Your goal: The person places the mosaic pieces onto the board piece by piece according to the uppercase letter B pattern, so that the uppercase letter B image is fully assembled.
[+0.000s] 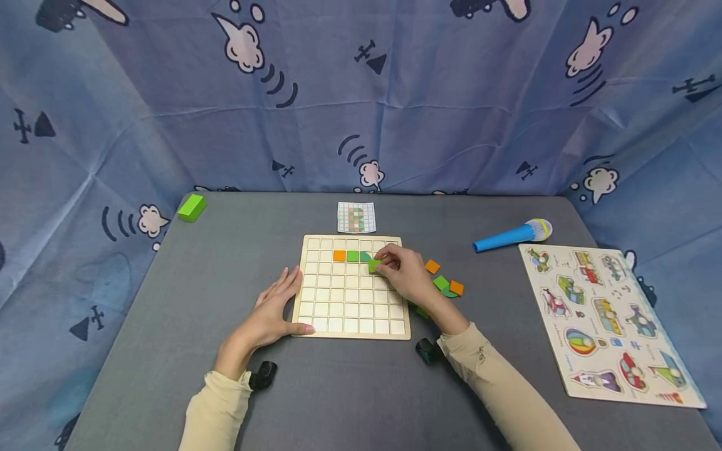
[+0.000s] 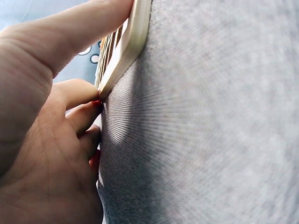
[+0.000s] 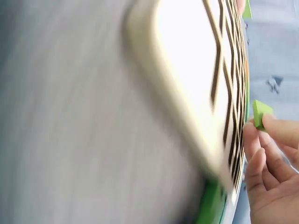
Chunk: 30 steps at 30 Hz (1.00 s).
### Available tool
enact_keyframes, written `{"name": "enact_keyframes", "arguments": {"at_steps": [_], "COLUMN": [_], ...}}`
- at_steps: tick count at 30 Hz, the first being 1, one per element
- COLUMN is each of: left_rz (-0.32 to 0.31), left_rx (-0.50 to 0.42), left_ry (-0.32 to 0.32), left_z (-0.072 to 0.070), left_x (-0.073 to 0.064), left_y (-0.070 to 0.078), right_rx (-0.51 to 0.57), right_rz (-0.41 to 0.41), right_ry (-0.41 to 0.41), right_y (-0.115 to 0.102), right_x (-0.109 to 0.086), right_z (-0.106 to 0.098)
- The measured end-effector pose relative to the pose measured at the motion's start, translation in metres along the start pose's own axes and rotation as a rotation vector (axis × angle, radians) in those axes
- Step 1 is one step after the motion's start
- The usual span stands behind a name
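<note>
A pale wooden grid board [image 1: 344,310] lies on the grey table. One of its upper rows holds an orange tile [image 1: 339,255], a green tile [image 1: 352,255] and a two-tone green tile [image 1: 365,256]. My right hand [image 1: 407,275] pinches a light green tile [image 3: 260,113] between thumb and fingers, over the board's right side. Against the board's left edge rests my left hand [image 1: 276,307], fingers extended and thumb on the near left corner. In the left wrist view, the thumb [image 2: 70,32] lies on the wooden rim.
Loose orange [image 1: 456,288] and green tiles lie right of the board, some partly behind the right forearm. A pattern card [image 1: 356,217] sits behind it. Farther right are a blue toy microphone [image 1: 507,237] and a picture puzzle [image 1: 612,326]; a green block [image 1: 192,208] stands far left.
</note>
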<state>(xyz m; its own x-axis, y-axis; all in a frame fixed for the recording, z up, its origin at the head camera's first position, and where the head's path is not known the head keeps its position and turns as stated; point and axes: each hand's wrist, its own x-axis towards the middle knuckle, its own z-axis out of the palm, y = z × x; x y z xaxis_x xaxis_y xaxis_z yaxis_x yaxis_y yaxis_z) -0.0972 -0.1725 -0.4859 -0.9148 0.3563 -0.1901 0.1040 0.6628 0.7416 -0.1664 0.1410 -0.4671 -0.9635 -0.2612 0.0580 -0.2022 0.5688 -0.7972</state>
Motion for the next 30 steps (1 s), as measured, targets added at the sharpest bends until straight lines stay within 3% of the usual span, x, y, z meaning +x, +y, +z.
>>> {"name": "enact_keyframes", "arguments": {"at_steps": [12, 30], "left_rz": [-0.002, 0.004], "left_rx": [-0.005, -0.002], "left_ry": [-0.009, -0.005], "left_z": [0.0, -0.001], "left_x": [0.001, 0.0], "left_y": [-0.001, 0.001], "right_rx": [0.033, -0.109], "right_rz": [-0.001, 0.038], "right_ry": [-0.043, -0.082], "right_y": [-0.022, -0.031], "right_x": [0.023, 0.032], "right_z": [0.04, 0.05]}}
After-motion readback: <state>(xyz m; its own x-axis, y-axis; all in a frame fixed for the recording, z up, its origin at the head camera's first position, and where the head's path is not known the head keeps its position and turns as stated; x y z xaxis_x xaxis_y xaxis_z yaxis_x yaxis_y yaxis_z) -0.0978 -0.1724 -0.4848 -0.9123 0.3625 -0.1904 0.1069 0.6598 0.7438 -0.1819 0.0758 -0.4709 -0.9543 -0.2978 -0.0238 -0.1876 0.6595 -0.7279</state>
